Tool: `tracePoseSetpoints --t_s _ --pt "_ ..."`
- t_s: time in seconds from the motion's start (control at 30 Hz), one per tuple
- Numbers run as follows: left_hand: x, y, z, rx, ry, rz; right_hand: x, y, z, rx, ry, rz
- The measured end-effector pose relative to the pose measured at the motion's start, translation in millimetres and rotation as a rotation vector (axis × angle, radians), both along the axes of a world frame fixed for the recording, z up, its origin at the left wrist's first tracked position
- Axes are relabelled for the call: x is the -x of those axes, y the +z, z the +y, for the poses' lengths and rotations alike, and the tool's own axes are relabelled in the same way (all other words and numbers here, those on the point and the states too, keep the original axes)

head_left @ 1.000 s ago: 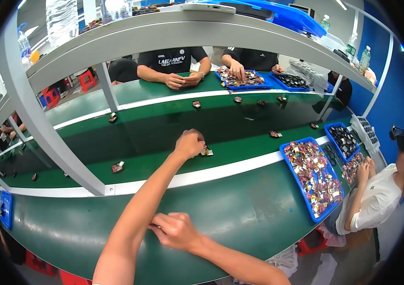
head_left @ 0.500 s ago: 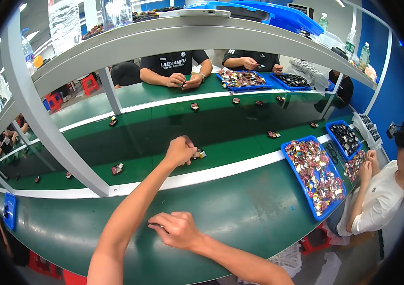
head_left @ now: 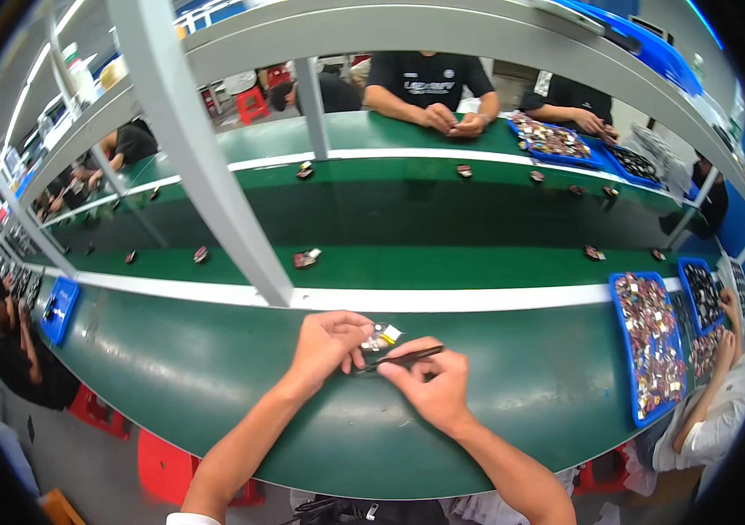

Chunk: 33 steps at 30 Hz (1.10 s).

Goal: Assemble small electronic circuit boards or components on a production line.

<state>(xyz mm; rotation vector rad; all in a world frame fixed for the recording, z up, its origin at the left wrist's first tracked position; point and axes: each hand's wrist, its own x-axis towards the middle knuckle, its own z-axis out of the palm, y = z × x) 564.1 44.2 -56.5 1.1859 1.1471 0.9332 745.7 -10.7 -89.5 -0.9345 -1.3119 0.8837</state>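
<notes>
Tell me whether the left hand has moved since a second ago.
Yes. The left hand has drawn back from beyond the white stripe to its near side, beside the right hand.

Two hands seen at the worktop (head_left: 215, 385), left hand (head_left: 324, 341), right hand (head_left: 429, 389), one small part (head_left: 381, 337) and one pair of tweezers (head_left: 399, 357) held, four blue trays (head_left: 648, 350) counted, about a dozen small parts (head_left: 306, 258) scattered on the green belt (head_left: 442, 227).
</notes>
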Motion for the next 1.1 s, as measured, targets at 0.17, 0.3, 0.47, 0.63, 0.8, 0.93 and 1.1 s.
tracePoseSetpoints --t_s 0.17,0.3,0.47,0.63,0.8,0.93,1.1 --pt "7.2 -14.4 -23.2 -0.076 0.024 -0.083 1.1 9.2 -1.1 0.109 0.02 0.109" --pt "4.4 -17.2 -30.2 -0.058 0.035 -0.18 -1.2 7.6 1.0 0.115 -0.011 0.084" --pt "3.7 -25.9 -30.9 -0.079 -0.013 -0.198 -3.9 9.0 0.7 0.094 -0.053 0.055" --pt "0.4 -24.4 -31.4 -0.072 0.013 -0.204 -8.4 7.8 2.1 0.105 -0.045 0.027" --pt "-0.1 -23.6 -32.6 -0.084 0.031 -0.195 -9.8 9.3 1.0 0.102 -0.069 -0.087" --pt "-0.6 -23.7 -32.6 -0.101 0.056 -0.19 -7.7 8.4 2.5 0.044 -0.121 -0.103" --pt "-1.5 -22.0 -34.1 -0.129 0.034 -0.133 -8.4 9.0 1.4 0.052 -0.079 -0.193"
